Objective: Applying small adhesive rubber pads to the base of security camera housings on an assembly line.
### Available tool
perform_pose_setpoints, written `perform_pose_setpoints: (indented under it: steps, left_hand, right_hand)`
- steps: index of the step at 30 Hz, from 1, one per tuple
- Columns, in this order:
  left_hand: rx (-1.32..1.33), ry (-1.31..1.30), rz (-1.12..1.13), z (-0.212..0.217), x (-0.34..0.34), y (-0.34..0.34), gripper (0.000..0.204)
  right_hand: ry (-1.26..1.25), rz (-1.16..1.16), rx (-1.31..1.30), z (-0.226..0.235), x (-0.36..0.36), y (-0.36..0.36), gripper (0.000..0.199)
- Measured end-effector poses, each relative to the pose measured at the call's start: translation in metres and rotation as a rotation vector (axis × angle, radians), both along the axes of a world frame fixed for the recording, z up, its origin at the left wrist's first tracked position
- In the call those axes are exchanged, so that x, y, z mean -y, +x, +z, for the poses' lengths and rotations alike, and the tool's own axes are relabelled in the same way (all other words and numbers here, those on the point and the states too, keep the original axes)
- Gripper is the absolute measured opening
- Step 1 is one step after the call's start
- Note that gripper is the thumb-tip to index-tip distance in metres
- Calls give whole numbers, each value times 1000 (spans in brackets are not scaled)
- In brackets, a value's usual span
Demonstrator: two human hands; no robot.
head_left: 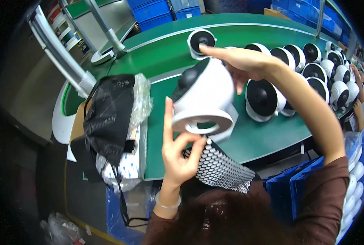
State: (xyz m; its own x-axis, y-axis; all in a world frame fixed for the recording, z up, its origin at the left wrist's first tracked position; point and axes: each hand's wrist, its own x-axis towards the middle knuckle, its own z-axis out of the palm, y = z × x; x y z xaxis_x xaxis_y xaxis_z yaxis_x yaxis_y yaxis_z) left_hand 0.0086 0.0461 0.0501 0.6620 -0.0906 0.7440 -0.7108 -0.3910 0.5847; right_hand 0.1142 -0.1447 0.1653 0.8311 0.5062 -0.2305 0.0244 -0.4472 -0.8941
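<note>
A white rounded device [214, 87] with a black front and a ring-shaped base is held tilted above the green bench, its underside toward me. My right hand [249, 63] reaches over its top and back, with the fingers partly hidden behind it. At the base's near edge, my left hand [178, 161] pinches thumb and forefinger together; what lies between them is too small to make out. Another finger of that hand stretches up along the device's left side. Just under the pinch, a black sheet with rows of white dots [220, 165] slopes down toward me.
Several similar devices crowd the green bench [165, 49] on the right; a single device [201, 41] stands farther back. On the left lie a black mesh bag [110, 118] and clear plastic wrap [142, 98]. Blue crates [151, 14] are stacked behind. Other people's hands show far right.
</note>
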Motion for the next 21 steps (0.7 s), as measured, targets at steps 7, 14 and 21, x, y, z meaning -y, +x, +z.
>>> perform_pose_setpoints:
  steps: [7, 14, 21]
  left_hand:
    - [-353, -399, -213, -11, 10, -37, 3]
    - [-421, -421, -369, -27, 13, -27, 9]
    - [-437, -312, -297, -31, 9, -32, 7]
  right_hand:
    - [-123, -26, 606, -52, -2, -50, 97]
    - [-113, 75, 268, -72, 21, -15, 85]
    - [-199, 263, 302, -62, 13, 10, 82]
